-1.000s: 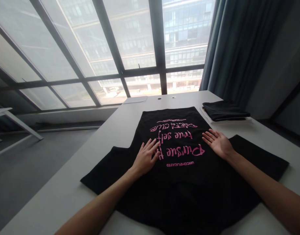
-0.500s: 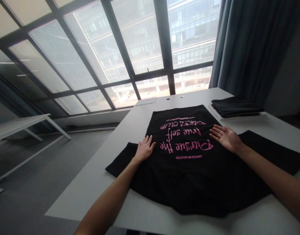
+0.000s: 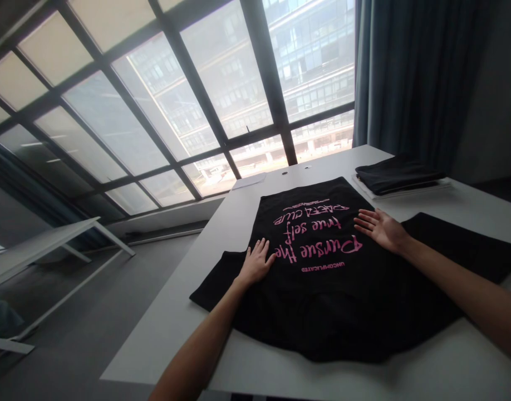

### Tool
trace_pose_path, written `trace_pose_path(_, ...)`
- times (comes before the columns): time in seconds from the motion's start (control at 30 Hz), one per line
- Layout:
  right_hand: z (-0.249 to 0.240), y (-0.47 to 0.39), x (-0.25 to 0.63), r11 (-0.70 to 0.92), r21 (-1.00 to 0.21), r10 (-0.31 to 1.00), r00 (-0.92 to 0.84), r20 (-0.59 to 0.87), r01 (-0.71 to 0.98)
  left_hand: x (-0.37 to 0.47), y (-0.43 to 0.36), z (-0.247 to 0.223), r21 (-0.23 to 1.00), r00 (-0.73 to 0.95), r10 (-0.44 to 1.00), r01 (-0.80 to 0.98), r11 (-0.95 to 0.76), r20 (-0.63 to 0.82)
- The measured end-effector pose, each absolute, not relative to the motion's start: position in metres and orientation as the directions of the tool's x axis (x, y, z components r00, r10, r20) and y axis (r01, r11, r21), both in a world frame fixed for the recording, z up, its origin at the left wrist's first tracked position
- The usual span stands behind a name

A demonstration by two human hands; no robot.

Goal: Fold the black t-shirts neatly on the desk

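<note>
A black T-shirt [image 3: 322, 306] lies spread out on the white table, its pink lettering upside down to me and its collar end nearest me. My left hand [image 3: 256, 263] rests palm down on the shirt's left side, just left of the lettering, fingers spread. On the other side of the print, my right hand [image 3: 381, 229] is turned with its palm partly up, fingers stretched out, at the shirt's right part. Neither hand holds anything.
Folded dark cloth [image 3: 399, 174] is stacked over white cloth at the table's back right. A pale flat sheet [image 3: 250, 181] lies at the far left corner of the white table [image 3: 163, 328]. Another table [image 3: 42, 245] stands at left. Windows and a blue-grey curtain [image 3: 406, 83] are behind.
The view has tilted and shifted a little. My left hand has slid slightly right, closer to the lettering. My right hand keeps nearly the same place and pose.
</note>
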State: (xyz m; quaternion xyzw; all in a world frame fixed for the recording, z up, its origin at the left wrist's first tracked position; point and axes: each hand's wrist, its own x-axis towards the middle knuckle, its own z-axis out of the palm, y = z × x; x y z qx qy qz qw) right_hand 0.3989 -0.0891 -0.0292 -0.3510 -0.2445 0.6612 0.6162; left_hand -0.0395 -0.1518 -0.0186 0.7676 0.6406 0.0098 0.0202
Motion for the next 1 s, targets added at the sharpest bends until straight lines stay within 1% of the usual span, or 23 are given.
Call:
trace_pose_path(0.1, -0.030, -0.089, 0.399, -0.126, -0.753, 0.986, 0.000, -0.164, -0.645, -0.040, -0.152, -0.016, 0.042, 0.177, 0.984, 0.983, -0.176, -0.026)
trace_pose_path(0.27, -0.031, -0.089, 0.401, -0.120, -0.753, 0.988, 0.000, -0.157, -0.647, -0.044, -0.152, -0.012, 0.054, 0.141, 0.984, 0.989, -0.136, -0.113)
trace_pose_path(0.33, -0.031, -0.090, 0.401, -0.120, -0.753, 0.988, -0.001, -0.157, -0.647, -0.045, -0.153, -0.009, 0.064, 0.137, 0.983, 0.989, -0.130, -0.122)
trace_pose_path(0.37, -0.031, -0.090, 0.401, -0.121, -0.752, 0.988, -0.003, -0.156, -0.648, -0.044, -0.154, -0.007, 0.070, 0.140, 0.985, 0.989, -0.133, -0.101)
trace_pose_path(0.43, -0.031, -0.089, 0.401, -0.123, -0.749, 0.988, -0.010, -0.154, -0.651, -0.039, -0.156, -0.002, 0.088, 0.176, 0.984, 0.981, -0.175, -0.008)
trace_pose_path(0.5, -0.032, -0.088, 0.402, -0.130, -0.747, 0.988, -0.023, -0.151, -0.652, -0.031, -0.161, 0.001, 0.107, 0.259, 0.961, 0.957, -0.268, 0.097)
trace_pose_path(0.53, -0.033, -0.087, 0.403, -0.132, -0.747, 0.988, -0.030, -0.148, -0.651, -0.026, -0.163, 0.002, 0.114, 0.305, 0.945, 0.941, -0.318, 0.119)
trace_pose_path(0.6, -0.034, -0.086, 0.404, -0.135, -0.748, 0.989, -0.041, -0.142, -0.649, -0.018, -0.168, -0.001, 0.126, 0.367, 0.927, 0.919, -0.374, 0.076)
trace_pose_path(0.7, -0.029, -0.088, 0.405, -0.137, -0.759, 0.989, -0.038, -0.146, -0.637, -0.012, -0.174, -0.004, 0.145, 0.373, 0.925, 0.921, -0.361, -0.069)
trace_pose_path(0.77, -0.021, -0.093, 0.403, -0.162, -0.783, 0.986, -0.067, -0.152, -0.601, -0.010, -0.175, -0.001, 0.161, 0.381, 0.919, 0.918, -0.362, -0.103)
trace_pose_path(0.83, -0.009, -0.102, 0.395, -0.228, -0.811, 0.971, -0.186, -0.150, -0.539, -0.006, -0.172, 0.006, 0.178, 0.420, 0.904, 0.899, -0.401, -0.083)
trace_pose_path(0.9, 0.004, -0.112, 0.380, -0.334, -0.829, 0.906, -0.397, -0.149, -0.449, 0.001, -0.164, 0.013, 0.191, 0.463, 0.886, 0.873, -0.449, -0.034)
trace_pose_path(0.93, 0.010, -0.117, 0.370, -0.389, -0.831, 0.845, -0.513, -0.150, -0.397, 0.005, -0.160, 0.016, 0.195, 0.473, 0.881, 0.865, -0.463, -0.005)
trace_pose_path(1.0, 0.021, -0.125, 0.345, -0.479, -0.830, 0.679, -0.720, -0.144, -0.286, 0.013, -0.150, 0.015, 0.194, 0.458, 0.888, 0.868, -0.458, 0.048)
